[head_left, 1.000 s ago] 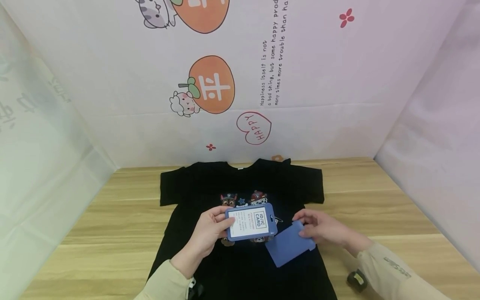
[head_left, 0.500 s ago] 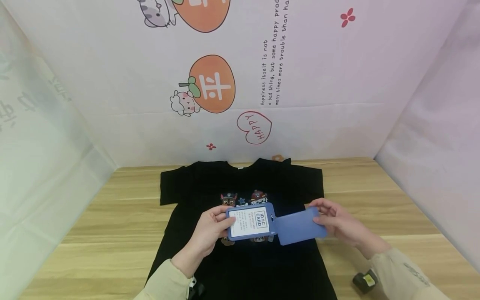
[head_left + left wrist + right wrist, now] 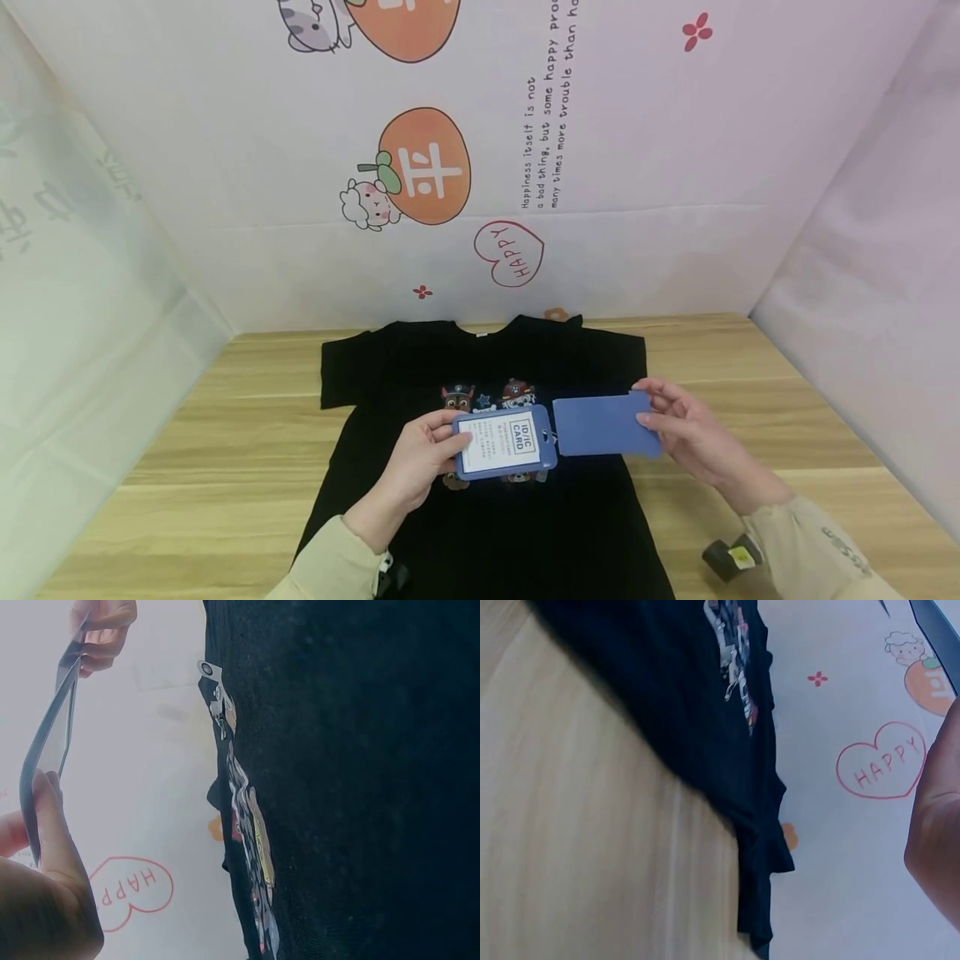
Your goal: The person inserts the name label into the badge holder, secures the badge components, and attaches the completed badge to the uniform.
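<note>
My left hand [image 3: 420, 458] pinches the left end of a blue badge holder [image 3: 498, 446], thumb on its face. A white card printed "ID/IC CARD" [image 3: 510, 435] fills the holder's window. In my right hand [image 3: 693, 437] is a flat blue cover panel [image 3: 600, 425], pinched at its right end. The panel's left edge lies right beside the slotted end of the holder. Both are held up over a black T-shirt [image 3: 480, 542] with cartoon dogs on its chest. The left wrist view shows the holder [image 3: 45, 731] edge-on; only a strip of the panel [image 3: 939, 641] enters the right wrist view.
The T-shirt lies spread on a wood-grain table [image 3: 180, 467], its collar towards the back wall. A white printed cloth [image 3: 637, 167] hangs behind, with white side sheets left and right. Black camera straps [image 3: 727, 560] sit at the wrists.
My right hand has moved right and up, turning the panel from a downward slant to nearly level beside the holder. The left hand and holder have stayed almost still.
</note>
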`<state>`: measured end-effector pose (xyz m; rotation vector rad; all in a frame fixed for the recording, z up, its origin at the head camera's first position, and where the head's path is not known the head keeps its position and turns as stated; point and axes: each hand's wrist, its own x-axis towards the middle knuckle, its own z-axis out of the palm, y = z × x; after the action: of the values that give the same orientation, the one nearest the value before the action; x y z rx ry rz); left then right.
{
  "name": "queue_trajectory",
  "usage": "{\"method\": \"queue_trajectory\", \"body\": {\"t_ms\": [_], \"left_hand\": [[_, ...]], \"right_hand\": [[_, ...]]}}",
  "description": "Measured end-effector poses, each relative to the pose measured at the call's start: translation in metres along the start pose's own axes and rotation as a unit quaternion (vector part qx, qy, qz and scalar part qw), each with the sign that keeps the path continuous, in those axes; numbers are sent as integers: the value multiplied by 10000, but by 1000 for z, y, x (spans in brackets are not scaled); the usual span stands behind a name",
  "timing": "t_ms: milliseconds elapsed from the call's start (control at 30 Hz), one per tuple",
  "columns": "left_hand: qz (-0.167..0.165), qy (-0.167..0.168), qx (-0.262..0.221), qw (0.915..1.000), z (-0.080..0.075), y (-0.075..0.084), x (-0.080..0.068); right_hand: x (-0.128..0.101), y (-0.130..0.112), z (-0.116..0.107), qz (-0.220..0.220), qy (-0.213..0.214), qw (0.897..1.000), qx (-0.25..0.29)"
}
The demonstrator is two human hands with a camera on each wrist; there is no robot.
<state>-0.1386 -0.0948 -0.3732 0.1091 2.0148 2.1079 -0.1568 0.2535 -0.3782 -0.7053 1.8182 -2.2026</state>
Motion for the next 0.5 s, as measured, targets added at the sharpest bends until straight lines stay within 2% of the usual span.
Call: {"method": "queue_trajectory", "body": {"t_ms": [500], "left_hand": [[22, -47, -20, 10000, 0, 0, -1]], "right_hand": [[8, -6, 18, -299, -359, 9987, 219]]}}
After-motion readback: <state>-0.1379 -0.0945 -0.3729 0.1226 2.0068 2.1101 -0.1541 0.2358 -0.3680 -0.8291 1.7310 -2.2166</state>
